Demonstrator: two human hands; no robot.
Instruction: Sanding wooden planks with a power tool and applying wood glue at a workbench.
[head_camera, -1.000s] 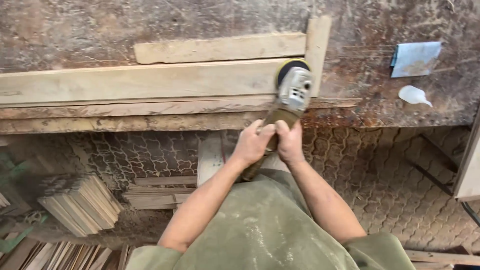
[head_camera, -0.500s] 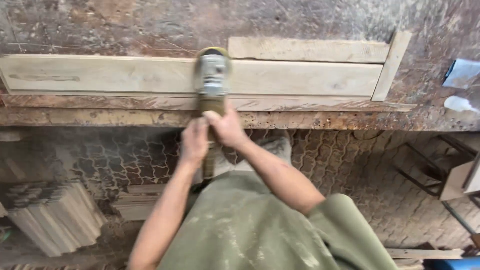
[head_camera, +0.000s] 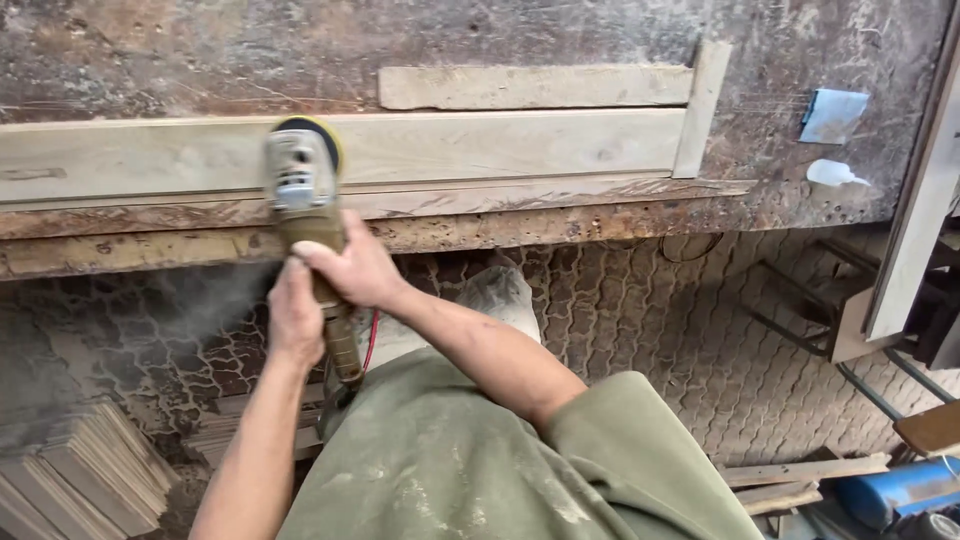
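An angle grinder (head_camera: 303, 185) with a grey head and a yellow-edged sanding disc rests on a long pale wooden board (head_camera: 480, 148) lying on a worn workbench (head_camera: 300, 50). My right hand (head_camera: 352, 268) grips the grinder's olive body just behind the head. My left hand (head_camera: 294, 312) wraps the handle further back, close to my body. A haze of dust hangs below the bench edge to the left of my hands. A shorter strip of wood (head_camera: 535, 86) and an upright stop piece (head_camera: 702, 108) border the board.
A folded blue-grey sheet (head_camera: 834, 114) and a small white squeeze bottle (head_camera: 833, 174) lie on the bench at the right. Stacked wood slats (head_camera: 85, 475) sit on the paved floor at the left. A leaning plank (head_camera: 915, 200) and a blue object (head_camera: 900, 490) are at the right.
Both hands have carried the grinder leftward along the board, from its right end to its left part. Dust now drifts below the bench edge.
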